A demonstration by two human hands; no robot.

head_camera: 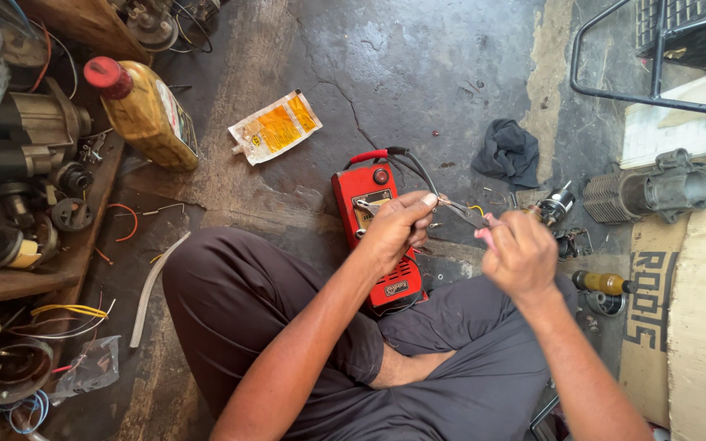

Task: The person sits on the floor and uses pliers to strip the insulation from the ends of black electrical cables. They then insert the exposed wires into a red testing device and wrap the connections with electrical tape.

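1. Our left hand (396,231) and right hand (519,255) meet above our crossed legs, nearest the camera
2. Left fingers are pinched around the handles of slim pliers (461,213), whose long axis runs rightward toward the right hand
3. Right fingertips press together on a small part at the plier tips; we cannot tell what it is
4. Under the left hand lies a red tester (367,196) on the floor; beyond the right hand sits a small motor part (556,206)

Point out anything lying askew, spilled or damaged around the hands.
The concrete floor is cracked and stained dark. A yellow bottle with a red cap lies tipped on its side beside a crumpled yellow sachet. A dark rag sits bunched up, and loose wires are scattered left.
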